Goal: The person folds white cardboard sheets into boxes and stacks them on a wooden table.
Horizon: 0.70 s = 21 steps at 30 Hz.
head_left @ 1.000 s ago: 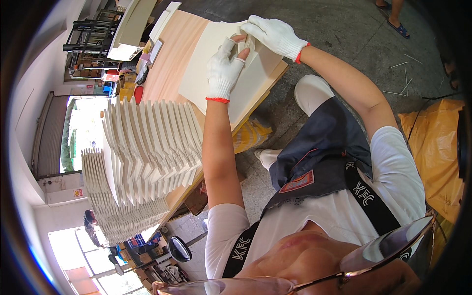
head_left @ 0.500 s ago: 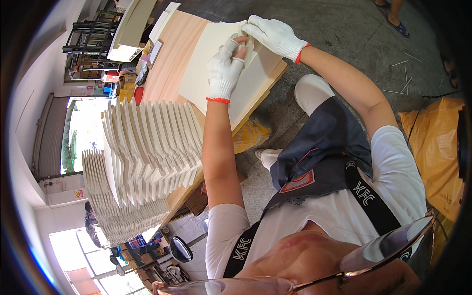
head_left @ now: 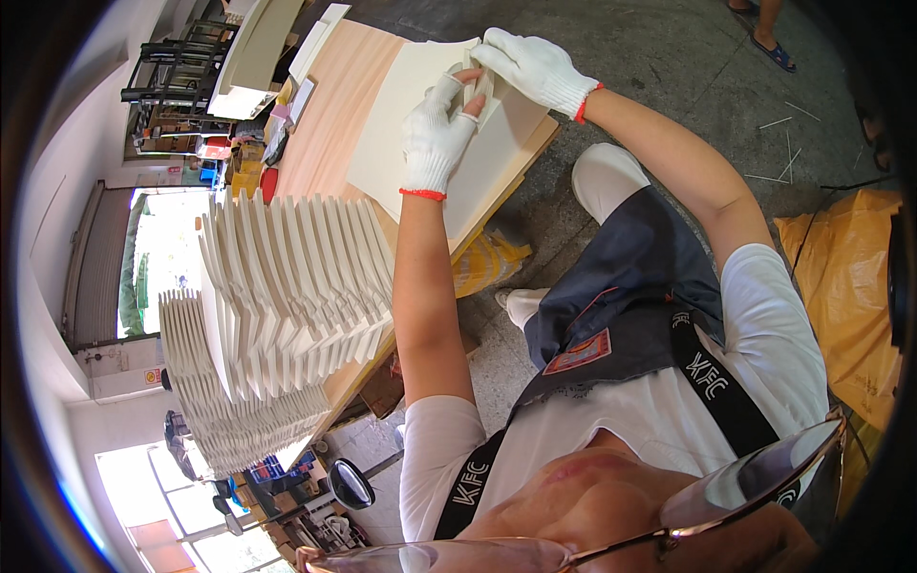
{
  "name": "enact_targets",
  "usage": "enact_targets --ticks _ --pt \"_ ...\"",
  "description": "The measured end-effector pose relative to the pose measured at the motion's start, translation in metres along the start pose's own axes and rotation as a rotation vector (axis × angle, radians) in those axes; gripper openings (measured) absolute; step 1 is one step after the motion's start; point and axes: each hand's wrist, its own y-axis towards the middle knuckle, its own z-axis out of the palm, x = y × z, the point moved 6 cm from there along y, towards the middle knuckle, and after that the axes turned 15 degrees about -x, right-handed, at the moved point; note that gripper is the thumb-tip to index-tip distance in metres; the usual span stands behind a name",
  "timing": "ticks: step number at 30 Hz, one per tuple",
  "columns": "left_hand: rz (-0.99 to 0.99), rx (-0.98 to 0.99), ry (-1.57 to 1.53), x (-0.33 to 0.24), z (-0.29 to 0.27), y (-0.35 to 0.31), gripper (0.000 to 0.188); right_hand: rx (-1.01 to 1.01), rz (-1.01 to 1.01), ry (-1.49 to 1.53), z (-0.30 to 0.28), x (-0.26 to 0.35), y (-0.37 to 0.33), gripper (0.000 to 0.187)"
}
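Observation:
A cream-white panel lies flat at the far end of the table, its edge close to the table's right side. A narrow cream strip stands along that side of it; whether strip and panel are joined I cannot tell. My left hand, in a white glove with bare thumb and fingertips, pinches the strip partway along. At the strip's far end, my right hand is closed on it from the right, in a white glove with a red cuff; its fingertips are partly hidden.
Stacked cream bent panels rise on the wooden table, left of my left forearm. Several thin white strips lie on the floor at right, near an orange-yellow sheet. Another person's sandaled foot shows at the far right.
The thumb and fingertips of my left hand have shifted slightly along the strip, and more of its inner side shows. My right hand stays nearly in place.

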Motion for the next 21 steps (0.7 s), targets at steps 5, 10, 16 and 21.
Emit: enact_targets --ticks 5,10,16,21 --pt "-0.038 -0.093 0.068 -0.002 -0.004 -0.002 0.047 0.009 0.009 0.061 -0.004 0.002 -0.003 0.023" --pt "0.078 -0.102 0.134 0.003 0.003 0.004 0.047 0.028 0.075 0.109 -0.007 0.004 -0.004 0.033" --pt "0.033 -0.048 0.181 0.009 0.010 0.018 0.042 -0.006 0.086 0.118 -0.009 0.003 -0.001 0.030" --pt "0.031 -0.031 0.129 0.003 0.005 0.005 0.041 -0.008 0.117 0.123 -0.006 -0.001 -0.002 0.030"
